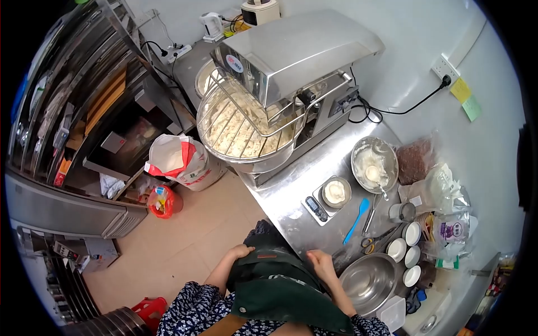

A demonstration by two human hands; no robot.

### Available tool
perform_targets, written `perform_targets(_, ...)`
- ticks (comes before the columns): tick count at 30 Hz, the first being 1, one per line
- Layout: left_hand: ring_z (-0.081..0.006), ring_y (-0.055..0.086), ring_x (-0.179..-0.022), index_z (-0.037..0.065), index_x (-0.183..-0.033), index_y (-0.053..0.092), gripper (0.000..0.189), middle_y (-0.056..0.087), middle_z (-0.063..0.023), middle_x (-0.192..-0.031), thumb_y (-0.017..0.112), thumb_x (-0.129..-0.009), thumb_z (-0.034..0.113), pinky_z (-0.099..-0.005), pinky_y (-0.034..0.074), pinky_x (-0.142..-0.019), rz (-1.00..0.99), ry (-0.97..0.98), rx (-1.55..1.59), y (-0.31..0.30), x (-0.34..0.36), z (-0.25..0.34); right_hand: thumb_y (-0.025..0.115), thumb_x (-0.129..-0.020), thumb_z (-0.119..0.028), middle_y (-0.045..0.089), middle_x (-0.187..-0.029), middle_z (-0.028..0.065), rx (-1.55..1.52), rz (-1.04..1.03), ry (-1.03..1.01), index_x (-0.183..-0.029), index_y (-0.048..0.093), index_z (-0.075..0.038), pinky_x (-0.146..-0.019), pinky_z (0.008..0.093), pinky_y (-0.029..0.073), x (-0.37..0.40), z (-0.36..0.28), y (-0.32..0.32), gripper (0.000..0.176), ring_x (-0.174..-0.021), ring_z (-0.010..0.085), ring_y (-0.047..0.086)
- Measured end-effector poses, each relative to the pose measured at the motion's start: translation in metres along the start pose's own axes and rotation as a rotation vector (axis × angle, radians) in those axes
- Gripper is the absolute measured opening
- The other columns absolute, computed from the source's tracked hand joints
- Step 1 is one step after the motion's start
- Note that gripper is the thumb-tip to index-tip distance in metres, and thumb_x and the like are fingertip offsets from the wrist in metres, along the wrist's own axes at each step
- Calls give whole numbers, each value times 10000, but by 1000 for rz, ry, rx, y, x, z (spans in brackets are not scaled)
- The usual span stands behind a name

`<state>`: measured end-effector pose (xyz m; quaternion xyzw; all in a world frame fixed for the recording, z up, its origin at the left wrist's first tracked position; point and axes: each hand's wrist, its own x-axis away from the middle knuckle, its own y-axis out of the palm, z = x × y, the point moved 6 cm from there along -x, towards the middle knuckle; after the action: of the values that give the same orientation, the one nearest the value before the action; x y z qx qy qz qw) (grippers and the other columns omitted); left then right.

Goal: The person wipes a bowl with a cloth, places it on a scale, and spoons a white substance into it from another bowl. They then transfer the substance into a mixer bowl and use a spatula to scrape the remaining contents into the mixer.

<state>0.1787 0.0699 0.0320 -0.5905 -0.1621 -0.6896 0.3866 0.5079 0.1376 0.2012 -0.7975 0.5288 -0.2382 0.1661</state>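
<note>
A dark green apron point(280, 294) covers the front of my body. At its left edge my left hand point(241, 251) is closed, fingers curled on the cloth. My right hand point(321, 265), also closed, is at the apron's right edge beside the metal counter point(291, 215); its fingertips are partly hidden. Nearest to the right hand is a large steel bowl point(367, 284). Farther up the counter, a small bowl of white cream-like stuff point(335, 191) sits on a digital scale point(315, 208). Next to it lie a blue spatula point(357, 220) and a whisk point(370, 215).
A dough mixer point(297, 47) holds crumbly pale dough point(238, 126) under a wire guard. Right of the scale stands a whitish-coated steel bowl point(374, 162). Scissors point(370, 242), several small white cups point(397, 250) and bags line the wall. A flour sack point(188, 162) stands on the floor.
</note>
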Motion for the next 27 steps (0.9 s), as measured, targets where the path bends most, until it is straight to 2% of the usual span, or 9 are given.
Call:
perform_targets(3,-370,540,-1116,-78,-1102,604,752,569,-283,-1156,492,-814,607,-386,395,-969,66,-8,20,0,8,-9,588,-843,-84,628,-1036,169,20,-75,8,-961,641,37,-698,319,498,15,-2,10,177,-775,256,641)
perform_targets(6,-368,585,-1044,-84,-1029,636,728,615,-278,-1061,535,-789,596,-386,421,-928,83,-24,75,-9,13,-11,582,-805,-91,611,-1028,186,-137,35,112,-960,643,0,-760,376,493,23,-4,6,190,-841,333,625)
perform_targets(9,-362,608,-1001,-94,-990,643,674,629,-282,-1010,588,-770,541,-385,440,-894,160,-33,228,-15,3,-32,560,-822,-108,617,-1011,177,26,-20,166,-928,640,4,-776,374,497,39,12,5,174,-856,333,625)
perform_targets(14,-361,611,-1006,-106,-1002,631,552,620,-302,-1018,615,-779,398,-388,452,-876,376,-66,338,-31,-38,-95,547,-823,-207,646,-942,191,666,-424,241,-873,654,-28,-716,434,517,83,20,22,214,-824,346,644)
perform_targets(16,-369,606,-1014,-108,-1008,628,499,619,-295,-1036,609,-785,338,-379,457,-874,356,-62,383,-39,-50,-121,549,-812,-222,653,-935,202,692,-763,280,-883,659,-32,-694,457,521,105,-6,25,231,-814,351,653)
perform_targets(18,-370,607,-1009,-105,-996,633,474,621,-288,-1039,613,-783,318,-375,461,-869,346,-52,414,-49,-68,-145,561,-813,-257,646,-987,209,498,-966,368,-908,658,-22,-756,436,514,123,-24,39,272,-908,364,634)
perform_targets(21,-286,633,-663,-77,-844,681,303,669,-192,-770,586,-802,208,-374,506,-618,486,4,397,-74,-67,-167,567,-811,-272,640,-993,216,235,-1153,375,-924,650,-14,-760,433,504,137,-44,58,294,-917,371,623)
perform_targets(24,-349,622,-979,-89,-933,658,390,643,-267,-986,613,-771,263,-369,477,-851,364,-41,431,-88,-62,-183,573,-809,-288,635,-999,222,110,-1194,261,-941,642,-6,-764,430,494,129,-62,83,318,-925,378,612)
perform_targets(27,-344,629,-960,-71,-914,672,365,650,-256,-966,604,-769,256,-366,481,-842,371,-48,376,-101,-47,-191,579,-807,-303,629,-1005,229,23,-1177,133,-958,634,1,-767,426,484,109,-73,115,344,-934,385,601)
